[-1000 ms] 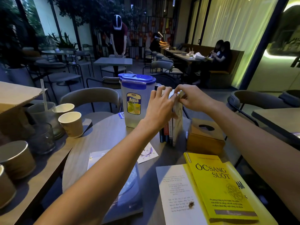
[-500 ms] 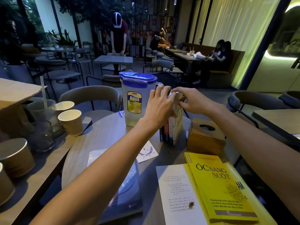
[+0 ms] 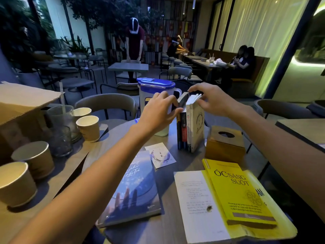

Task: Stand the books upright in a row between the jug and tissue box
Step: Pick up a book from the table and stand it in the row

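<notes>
Several books (image 3: 191,127) stand upright in a row on the round table (image 3: 175,166), between the blue-lidded jug (image 3: 154,85) and the wooden tissue box (image 3: 225,143). My left hand (image 3: 158,111) is in front of the jug, with its fingers and thumb against the leftmost dark book, whose top leans left. My right hand (image 3: 211,101) arches over the book tops with its fingers spread and its thumb at the cream book's top corner. A blue book (image 3: 135,191) lies flat near me. A yellow book (image 3: 241,192) lies on a white-paged one (image 3: 195,205).
A small card (image 3: 161,155) lies in front of the row. Paper cups (image 3: 88,127) and glasses (image 3: 59,138) crowd the side table on the left by a cardboard box (image 3: 21,103). Chairs (image 3: 107,104) ring the table. People sit and stand further back.
My right hand has lifted off the book tops and spread its fingers. My left hand has slid down and left, against the side of the row. The books stand as before.
</notes>
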`<state>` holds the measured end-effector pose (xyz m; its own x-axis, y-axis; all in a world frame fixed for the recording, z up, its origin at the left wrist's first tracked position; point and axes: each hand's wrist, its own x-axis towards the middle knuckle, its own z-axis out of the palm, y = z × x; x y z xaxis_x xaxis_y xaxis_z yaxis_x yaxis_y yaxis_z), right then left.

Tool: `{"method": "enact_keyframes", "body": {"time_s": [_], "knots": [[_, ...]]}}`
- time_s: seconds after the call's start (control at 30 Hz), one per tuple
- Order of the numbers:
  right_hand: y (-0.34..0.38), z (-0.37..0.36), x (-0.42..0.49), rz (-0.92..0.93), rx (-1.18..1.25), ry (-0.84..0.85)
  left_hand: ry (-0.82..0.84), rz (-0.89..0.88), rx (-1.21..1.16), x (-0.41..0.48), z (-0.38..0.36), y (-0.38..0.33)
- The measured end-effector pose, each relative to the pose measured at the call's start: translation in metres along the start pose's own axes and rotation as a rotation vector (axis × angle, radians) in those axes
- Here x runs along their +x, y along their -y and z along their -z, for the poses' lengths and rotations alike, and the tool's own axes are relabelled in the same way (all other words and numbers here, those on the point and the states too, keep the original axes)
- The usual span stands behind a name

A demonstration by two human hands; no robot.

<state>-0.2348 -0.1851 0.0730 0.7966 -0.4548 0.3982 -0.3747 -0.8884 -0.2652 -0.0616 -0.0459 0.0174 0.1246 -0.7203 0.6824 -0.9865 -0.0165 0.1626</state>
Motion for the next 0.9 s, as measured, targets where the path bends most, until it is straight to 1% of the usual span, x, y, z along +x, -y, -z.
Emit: {"method": "enact_keyframes", "body": {"time_s": [0.1,0.17,0.23,0.33,0.43,0.5,0.6,0.7,0.8,0.9], "knots": [[0.024,-0.009,-0.008,0.056,0.039,0.017,0.070,0.033,-0.059,-0.019,0.018,0.008],[0.044,-0.023,-0.015,0.094,0.042,0.065,0.134,0.063,-0.048,-0.036,0.029,0.018],[0.060,-0.043,-0.020,0.124,0.020,0.138,0.221,0.100,-0.031,-0.056,0.037,0.030],[0.077,-0.080,-0.022,0.138,0.021,0.279,0.354,0.156,-0.084,-0.087,0.051,0.049],[0.088,-0.118,-0.021,0.138,0.016,0.394,0.427,0.222,-0.114,-0.117,0.058,0.072],[0.094,-0.140,-0.020,0.128,0.015,0.459,0.498,0.292,-0.075,-0.134,0.057,0.087],[0.098,-0.167,-0.019,0.090,0.029,0.568,0.660,0.413,-0.050,-0.153,0.053,0.106],[0.097,-0.184,-0.017,0.072,0.035,0.611,0.806,0.490,-0.048,-0.163,0.049,0.117],[0.096,-0.189,-0.013,0.052,0.039,0.629,0.842,0.561,-0.077,-0.160,0.048,0.119],[0.095,-0.194,-0.007,0.033,0.016,0.664,0.911,0.577,-0.047,-0.152,0.045,0.119]]}}
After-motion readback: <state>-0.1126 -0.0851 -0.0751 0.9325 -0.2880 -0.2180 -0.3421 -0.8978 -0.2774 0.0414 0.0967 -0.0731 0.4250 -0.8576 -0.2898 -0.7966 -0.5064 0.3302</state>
